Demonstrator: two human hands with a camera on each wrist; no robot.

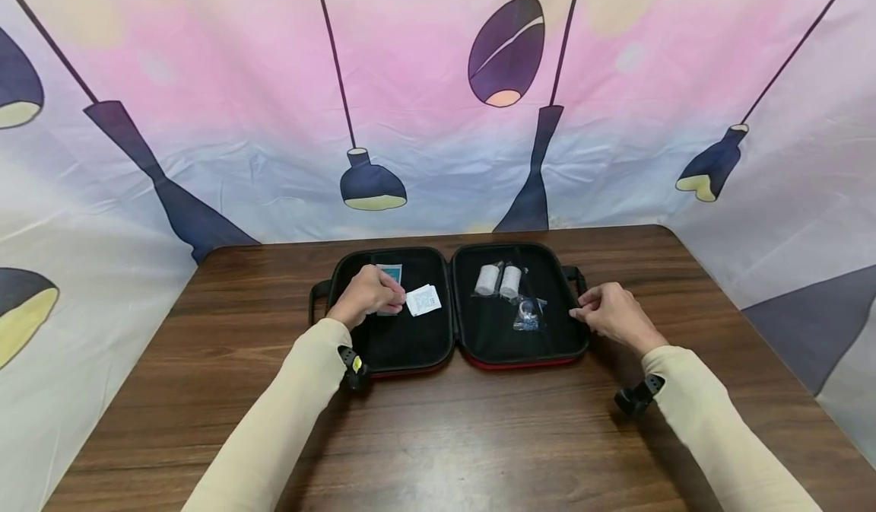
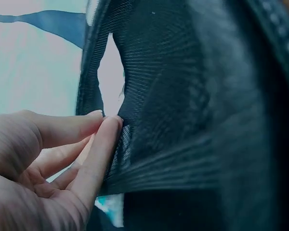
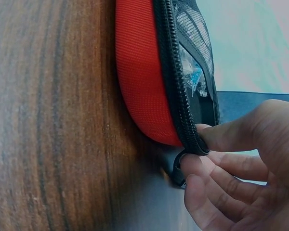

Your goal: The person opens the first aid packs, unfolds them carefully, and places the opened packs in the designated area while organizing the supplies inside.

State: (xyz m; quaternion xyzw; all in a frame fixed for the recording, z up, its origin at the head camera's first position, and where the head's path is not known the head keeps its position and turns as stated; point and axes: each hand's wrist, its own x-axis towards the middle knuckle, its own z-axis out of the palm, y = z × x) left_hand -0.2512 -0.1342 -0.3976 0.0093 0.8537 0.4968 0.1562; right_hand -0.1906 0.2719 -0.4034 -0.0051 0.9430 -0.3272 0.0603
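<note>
A red zip case [image 3: 142, 72] with a black lining lies open on the table, its two halves side by side. My left hand [image 1: 369, 295] is over the left half, thumb and forefinger pinching the edge of small white packets [image 1: 423, 300] with print on them. Black mesh [image 2: 164, 96] fills much of the left wrist view beside the packets. A teal-and-white packet [image 1: 391, 271] lies partly behind this hand. At the right half's outer edge, my right hand [image 1: 611, 314] pinches the zipped rim [image 3: 188, 127] between thumb and fingers.
Two white rolls [image 1: 498, 281] in clear wrappers and a clear bag [image 1: 526, 316] with blue bits lie in the right half. Black handles [image 1: 318, 299] stick out at both ends of the case. A patterned cloth [image 1: 438, 116] hangs behind the wooden table [image 1: 438, 436].
</note>
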